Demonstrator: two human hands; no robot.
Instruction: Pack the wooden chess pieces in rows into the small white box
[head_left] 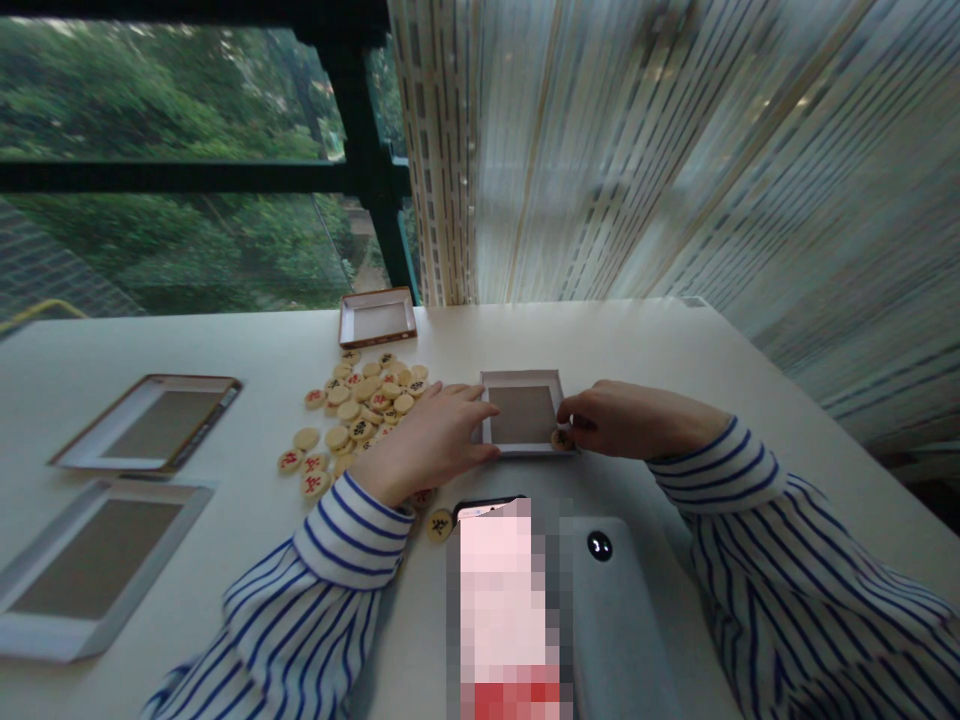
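A small open cardboard box (523, 412) with white walls and a grey-brown bottom lies in front of me. My left hand (439, 435) rests at its left wall, fingers stretched out, thumb near the front left corner. At the front right corner, my right hand (611, 418) is closed with the fingertips on a Chinese chess piece (561, 438). That piece is round and wooden, with a dark character. Left of the box spreads a pile of Chinese chess pieces (367, 390), some marked red, some black, some blank side up. My left hand and sleeve hide part of the pile.
An open box part (377, 320) stands at the table's far edge. Two larger trays, a brown-edged one (161, 425) and a white-edged one (97, 570), lie on the left. A phone (491, 510) with a blurred screen and a pale device (622, 600) lie near me. One loose piece (440, 525) is beside the phone.
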